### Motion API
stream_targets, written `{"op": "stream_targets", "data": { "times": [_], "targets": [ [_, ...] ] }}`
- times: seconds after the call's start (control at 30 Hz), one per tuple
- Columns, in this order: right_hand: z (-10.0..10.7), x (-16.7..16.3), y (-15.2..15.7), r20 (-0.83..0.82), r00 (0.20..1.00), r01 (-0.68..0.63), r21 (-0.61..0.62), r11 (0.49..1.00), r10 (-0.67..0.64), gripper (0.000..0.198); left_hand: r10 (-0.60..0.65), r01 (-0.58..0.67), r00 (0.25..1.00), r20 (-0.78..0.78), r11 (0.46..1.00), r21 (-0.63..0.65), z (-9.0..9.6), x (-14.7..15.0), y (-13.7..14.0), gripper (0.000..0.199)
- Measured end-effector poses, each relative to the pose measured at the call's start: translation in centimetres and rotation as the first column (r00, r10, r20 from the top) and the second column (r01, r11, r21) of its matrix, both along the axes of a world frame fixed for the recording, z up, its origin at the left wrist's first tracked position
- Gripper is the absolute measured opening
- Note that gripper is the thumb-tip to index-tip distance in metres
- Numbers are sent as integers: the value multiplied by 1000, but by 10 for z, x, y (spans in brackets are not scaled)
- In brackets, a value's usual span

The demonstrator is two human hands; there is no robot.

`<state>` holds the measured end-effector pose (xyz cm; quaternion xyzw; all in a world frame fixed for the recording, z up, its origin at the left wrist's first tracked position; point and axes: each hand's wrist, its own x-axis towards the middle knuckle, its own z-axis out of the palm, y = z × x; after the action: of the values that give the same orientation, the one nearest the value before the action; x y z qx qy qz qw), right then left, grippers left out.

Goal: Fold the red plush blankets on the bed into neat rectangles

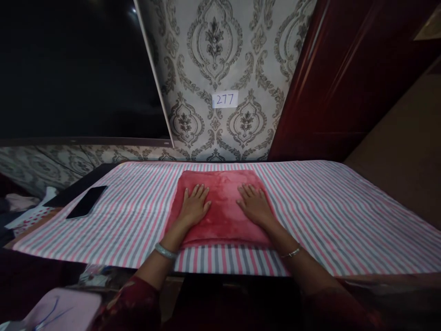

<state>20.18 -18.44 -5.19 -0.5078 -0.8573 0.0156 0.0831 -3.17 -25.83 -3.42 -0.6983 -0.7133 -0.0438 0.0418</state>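
Observation:
A red plush cloth [220, 211], folded into a flat rectangle, lies on the striped tablecloth [317, 202]. My left hand [195, 205] rests flat on its left part, fingers spread and pointing away from me. On the right part, my right hand [254, 203] lies palm down in the same way, fingers apart. Neither hand grips anything. Patches of lighter and darker pile show between the two hands. The cloth's near edge looks layered. What lies under my palms is hidden.
A black phone [87, 202] lies at the table's left. Behind stand a large dark television screen [79, 69] and a dark red glossy panel [330, 78]. A paper marked 277 [225, 99] is on the patterned wall. A pale pink stool-like surface [64, 310] is at lower left.

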Motion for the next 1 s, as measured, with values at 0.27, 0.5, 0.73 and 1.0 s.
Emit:
{"op": "stream_targets", "data": {
  "times": [0.27,0.5,0.73,1.0],
  "targets": [
    [12,57,-8,34,971,237,-27,971,-236,57,46,-37,993,107,996,-86,26,10,-3,58],
    [10,13,-37,-33,999,-3,48,999,5,55,-245,245,957,159,969,17,16,83,-18,60],
    [-9,10,-41,-37,999,-23,65,998,25,55,-129,130,990,59,991,-21,-6,56,-35,63],
    [-14,11,-40,-46,999,-18,71,997,21,54,299,-300,954,-20,951,-74,8,-37,-71,60]
  ]
}}
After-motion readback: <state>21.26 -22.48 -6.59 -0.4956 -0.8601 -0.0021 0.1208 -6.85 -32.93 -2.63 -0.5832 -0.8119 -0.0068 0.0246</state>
